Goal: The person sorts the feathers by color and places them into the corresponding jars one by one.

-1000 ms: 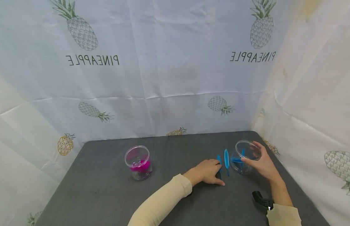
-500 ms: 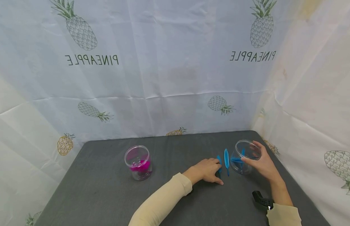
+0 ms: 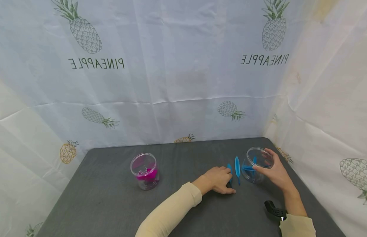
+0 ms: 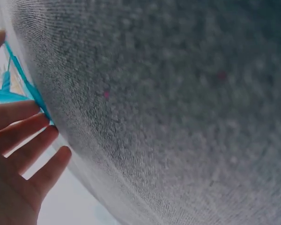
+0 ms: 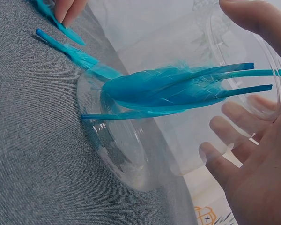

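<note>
My right hand (image 3: pixel 276 171) grips a clear plastic jar (image 3: pixel 252 178) near its rim, thumb on one side and fingers on the other. Several blue feathers (image 5: pixel 154 89) are inside this jar, their quills reaching toward the mouth in the right wrist view. Left of it, a loose blue feather (image 3: pixel 237 167) lies on the table. Beside that one is another blue feather (image 3: pixel 230 167), partly covered by my left hand (image 3: pixel 217 180). In the left wrist view, outstretched fingertips touch this feather (image 4: pixel 27 79) along its length, and the thumb stands apart near its end.
A second clear jar (image 3: pixel 148 186) with something bright pink (image 3: pixel 148 174) inside stands on the left of the dark grey table (image 3: pixel 106 197). A white curtain (image 3: pixel 177 72) with pineapple prints hangs behind and at the sides. A black wrist device (image 3: pixel 273 209) sits by the right wrist.
My left thumb shifts slightly in and out near the feather's lower end. The right hand, the jar and the other feathers stay where they were.
</note>
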A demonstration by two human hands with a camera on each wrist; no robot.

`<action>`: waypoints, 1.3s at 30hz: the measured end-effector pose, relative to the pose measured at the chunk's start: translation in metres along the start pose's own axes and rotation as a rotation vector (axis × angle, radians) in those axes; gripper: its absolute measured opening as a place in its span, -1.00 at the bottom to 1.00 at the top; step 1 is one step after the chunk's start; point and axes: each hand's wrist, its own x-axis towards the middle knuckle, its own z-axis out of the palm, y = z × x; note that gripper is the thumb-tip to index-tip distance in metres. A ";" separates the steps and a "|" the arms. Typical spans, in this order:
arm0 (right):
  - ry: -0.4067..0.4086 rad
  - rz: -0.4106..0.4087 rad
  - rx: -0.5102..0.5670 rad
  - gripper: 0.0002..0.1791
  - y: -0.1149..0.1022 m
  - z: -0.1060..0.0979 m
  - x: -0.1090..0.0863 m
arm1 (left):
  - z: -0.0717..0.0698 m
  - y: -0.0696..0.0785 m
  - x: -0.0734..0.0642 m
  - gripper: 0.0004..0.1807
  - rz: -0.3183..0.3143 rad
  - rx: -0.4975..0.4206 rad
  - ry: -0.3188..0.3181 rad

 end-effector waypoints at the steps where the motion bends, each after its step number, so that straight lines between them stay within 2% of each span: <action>1: 0.000 0.000 -0.003 0.15 0.000 0.000 0.000 | 0.000 0.000 0.000 -0.26 0.007 0.000 0.010; 5: 0.000 -0.006 -0.013 0.15 0.001 0.000 0.000 | 0.001 -0.001 -0.001 -0.32 0.046 -0.007 0.067; 10: -0.003 -0.010 0.000 0.15 0.002 0.000 0.000 | -0.002 -0.002 -0.001 -0.46 0.108 -0.065 0.144; 16: 0.006 -0.009 -0.007 0.15 0.003 0.001 0.000 | -0.010 0.005 -0.002 -0.54 0.160 -0.081 0.183; 20: 0.007 -0.018 -0.014 0.13 0.004 0.001 0.000 | -0.014 0.008 -0.002 -0.62 0.182 -0.082 0.238; 23: 0.004 -0.024 -0.010 0.12 0.004 0.000 0.000 | -0.017 0.008 -0.003 -0.66 0.186 -0.071 0.299; 32: 0.006 -0.018 0.004 0.14 0.003 0.001 0.001 | -0.023 0.005 -0.006 -0.70 0.135 -0.001 0.511; 39: 0.001 -0.035 0.023 0.13 0.000 0.000 0.000 | -0.027 0.003 -0.007 -0.77 0.098 -0.063 0.584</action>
